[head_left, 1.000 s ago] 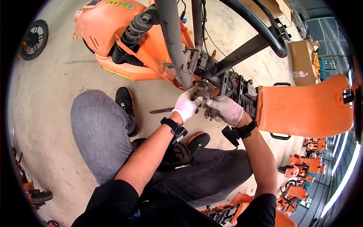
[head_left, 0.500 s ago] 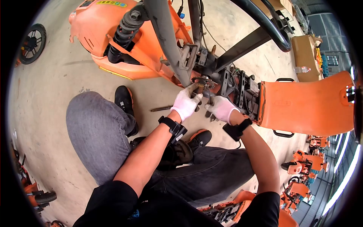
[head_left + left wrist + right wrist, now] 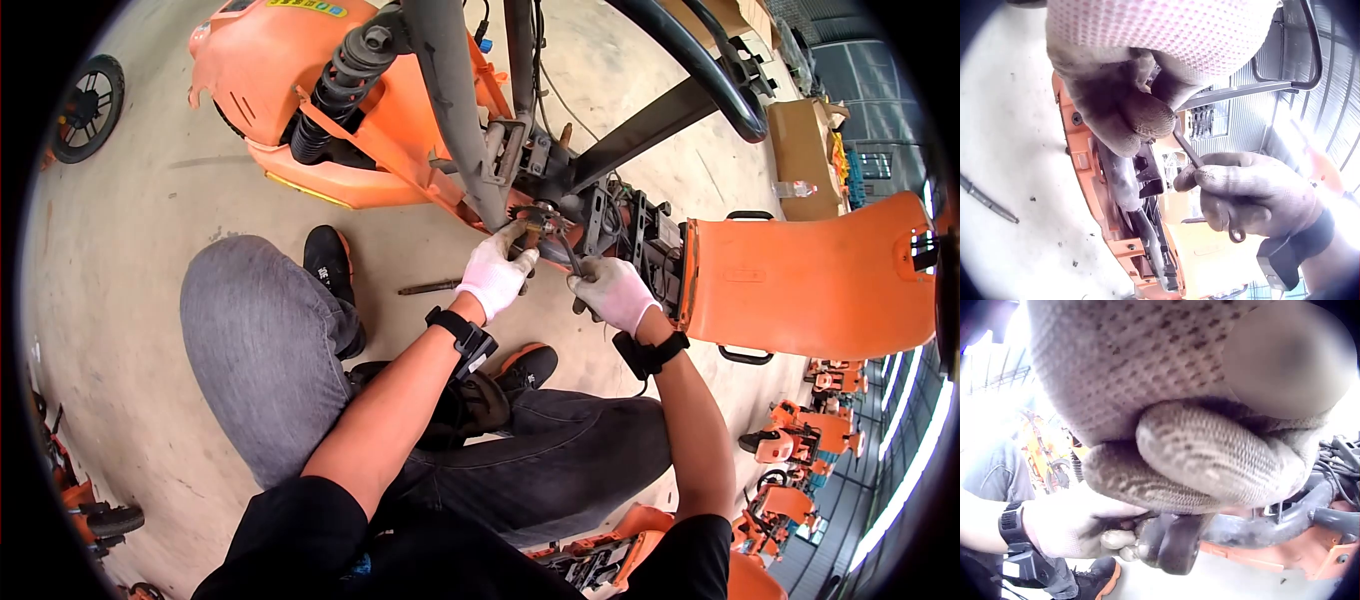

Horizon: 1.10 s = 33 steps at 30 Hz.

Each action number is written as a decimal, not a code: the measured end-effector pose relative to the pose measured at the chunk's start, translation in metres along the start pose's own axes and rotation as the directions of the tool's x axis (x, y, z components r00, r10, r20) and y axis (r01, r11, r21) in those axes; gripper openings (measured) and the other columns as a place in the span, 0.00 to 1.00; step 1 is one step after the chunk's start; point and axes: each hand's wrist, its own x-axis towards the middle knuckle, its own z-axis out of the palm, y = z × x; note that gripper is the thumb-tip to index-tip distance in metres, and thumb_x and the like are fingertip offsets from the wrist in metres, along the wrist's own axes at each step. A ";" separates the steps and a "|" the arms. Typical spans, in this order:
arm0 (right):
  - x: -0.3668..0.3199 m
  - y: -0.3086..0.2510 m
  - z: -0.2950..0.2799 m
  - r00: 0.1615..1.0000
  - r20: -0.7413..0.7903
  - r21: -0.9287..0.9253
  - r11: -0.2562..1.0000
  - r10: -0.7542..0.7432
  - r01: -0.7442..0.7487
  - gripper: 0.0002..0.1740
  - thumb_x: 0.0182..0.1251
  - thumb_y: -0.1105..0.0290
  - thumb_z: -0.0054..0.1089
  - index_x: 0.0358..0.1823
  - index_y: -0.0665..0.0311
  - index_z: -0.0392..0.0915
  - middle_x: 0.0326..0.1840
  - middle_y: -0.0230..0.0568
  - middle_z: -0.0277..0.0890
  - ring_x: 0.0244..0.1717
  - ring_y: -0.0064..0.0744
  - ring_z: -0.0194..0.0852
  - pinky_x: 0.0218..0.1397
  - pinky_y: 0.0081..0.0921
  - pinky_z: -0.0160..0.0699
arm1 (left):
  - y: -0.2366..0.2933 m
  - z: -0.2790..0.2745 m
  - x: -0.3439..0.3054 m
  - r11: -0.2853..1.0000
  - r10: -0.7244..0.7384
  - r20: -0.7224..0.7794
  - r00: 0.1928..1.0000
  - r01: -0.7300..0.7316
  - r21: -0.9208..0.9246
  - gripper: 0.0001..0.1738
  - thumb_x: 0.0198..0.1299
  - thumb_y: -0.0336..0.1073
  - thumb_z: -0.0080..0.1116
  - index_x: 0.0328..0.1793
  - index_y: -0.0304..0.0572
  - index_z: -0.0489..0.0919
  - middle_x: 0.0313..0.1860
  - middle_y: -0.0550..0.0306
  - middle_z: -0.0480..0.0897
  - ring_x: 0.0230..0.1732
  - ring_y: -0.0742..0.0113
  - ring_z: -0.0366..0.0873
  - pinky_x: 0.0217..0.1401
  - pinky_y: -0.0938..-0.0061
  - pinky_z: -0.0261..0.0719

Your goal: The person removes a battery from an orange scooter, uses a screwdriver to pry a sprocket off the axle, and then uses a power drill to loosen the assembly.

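Note:
In the head view my gloved left hand (image 3: 492, 275) is at the dark toothed gear (image 3: 527, 213) low on the scooter frame. Its thumb and fingers grip a brownish metal part (image 3: 532, 236) there; the palm hides most of it. My gloved right hand (image 3: 615, 292) is just to the right and holds a slim metal wrench (image 3: 571, 256), which slants up and left to the gear. In the left wrist view the wrench's shank (image 3: 1187, 149) meets the left fingertips, and its ring end (image 3: 1237, 235) pokes out below the right fingers (image 3: 1235, 181).
A rod-like tool (image 3: 430, 287) lies on the floor left of the hands. The scooter's orange body (image 3: 290, 90), black shock absorber (image 3: 345, 95) and grey frame tube (image 3: 450, 110) rise ahead. An orange panel (image 3: 800, 285) extends right. A loose wheel (image 3: 90, 108) lies far left.
My right hand has drawn back a little to the right, and more of the wrench shows between the hands. My left hand keeps its grip beside the gear.

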 end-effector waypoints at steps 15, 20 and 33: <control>-0.003 -0.040 0.012 0.985 -0.083 -0.430 0.897 -0.151 0.102 0.21 0.64 0.59 0.51 0.31 0.74 0.79 0.38 0.64 0.80 0.45 0.60 0.79 0.53 0.48 0.75 | 0.008 0.000 -0.003 0.997 -0.030 0.031 0.999 0.028 0.067 0.31 0.66 0.28 0.56 0.74 0.28 0.63 0.43 0.54 0.80 0.25 0.77 0.72 0.25 0.78 0.73; 0.007 -0.046 0.010 0.995 -0.006 -0.336 0.937 -0.101 0.093 0.22 0.66 0.57 0.52 0.31 0.74 0.79 0.37 0.62 0.81 0.45 0.58 0.80 0.53 0.46 0.76 | -0.010 0.001 0.004 0.998 0.040 -0.038 0.998 -0.038 0.044 0.29 0.61 0.32 0.59 0.69 0.30 0.71 0.38 0.48 0.85 0.26 0.67 0.80 0.32 0.71 0.80; 0.060 0.043 0.031 0.986 -0.156 -0.028 0.998 -0.053 0.049 0.13 0.59 0.67 0.61 0.39 0.71 0.80 0.34 0.53 0.83 0.40 0.46 0.85 0.46 0.35 0.80 | 0.005 -0.002 -0.001 1.000 -0.030 0.027 0.999 0.030 -0.002 0.26 0.64 0.32 0.57 0.68 0.35 0.72 0.35 0.52 0.82 0.27 0.69 0.77 0.33 0.71 0.78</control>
